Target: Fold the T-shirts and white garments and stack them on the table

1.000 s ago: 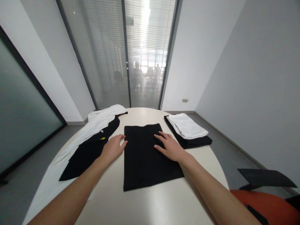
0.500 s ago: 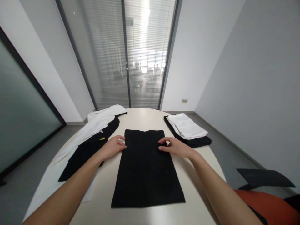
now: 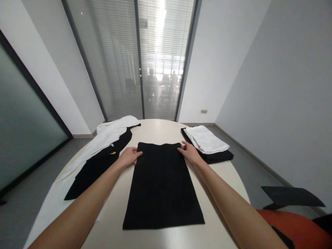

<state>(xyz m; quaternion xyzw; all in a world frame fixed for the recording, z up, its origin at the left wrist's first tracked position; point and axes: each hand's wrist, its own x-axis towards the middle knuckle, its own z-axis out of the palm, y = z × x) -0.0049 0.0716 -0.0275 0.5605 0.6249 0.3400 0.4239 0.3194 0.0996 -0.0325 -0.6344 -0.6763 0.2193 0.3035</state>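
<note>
A folded black garment [image 3: 162,186] lies flat in front of me as a long panel, wider at the near end. My left hand [image 3: 129,156] grips its left edge close to the far end, thumb on top and the other fingers at or under the edge. Across from it, my right hand [image 3: 189,152] pinches the right edge by the far corner, thumb over the cloth and fingertips partly hidden. Whether the garment is a shirt or trousers I cannot tell.
Loose black clothes [image 3: 95,169] with a yellow mark and a white garment [image 3: 116,126] lie heaped on the left of the round table [image 3: 158,128]. At the right, a folded white garment [image 3: 207,140] rests on folded black ones [image 3: 220,157]. An orange chair [image 3: 280,224] stands lower right.
Both hands have moved slightly away from me along the garment's sides. The right hand has shifted outward from above the cloth to its edge, and both have closed on the edges.
</note>
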